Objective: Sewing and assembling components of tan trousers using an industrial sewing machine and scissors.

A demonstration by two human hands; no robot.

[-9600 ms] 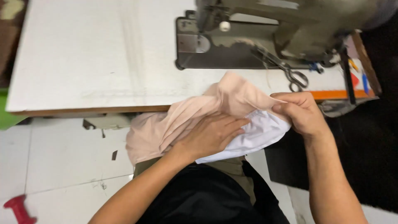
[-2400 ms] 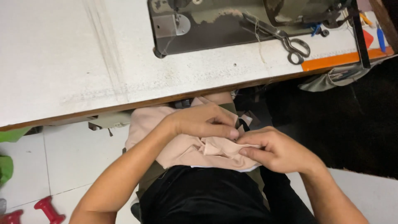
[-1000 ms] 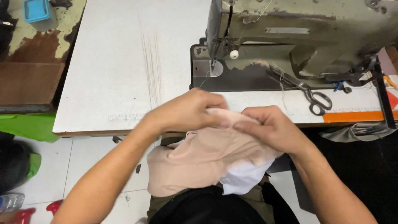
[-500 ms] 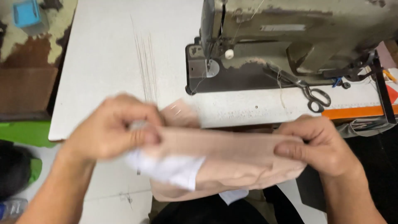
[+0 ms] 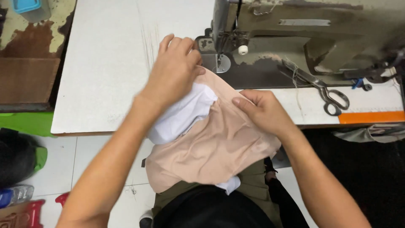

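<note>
Peach-pink cloth (image 5: 211,147) with a white lining layer (image 5: 181,114) is what both sets of fingers hold. The left hand (image 5: 173,71) lies palm down on the top end of the cloth, its fingers (image 5: 179,44) curled over the fabric and pressing it onto the worktop (image 5: 105,63) just beside the needle area of the sewing machine (image 5: 295,38); whether they pinch the cloth underneath cannot be told. The right hand (image 5: 263,112) grips the cloth's right edge, thumb and fingers closed narrowly on a fold of it near the front edge of the worktop.

The cloth runs from the machine's metal plate (image 5: 221,63) down over the worktop's front edge and hangs onto the person's lap, the white layer showing under the left wrist and again as a small corner at the bottom.

To the right of the hands, well apart from the cloth, a pair of scissors (image 5: 327,90) lies on the machine bed. An orange strip (image 5: 369,117) runs along the worktop's right front edge. At far left, a green and black bag (image 5: 21,152) sits on the tiled floor (image 5: 84,169), with red things (image 5: 25,211) near it.
</note>
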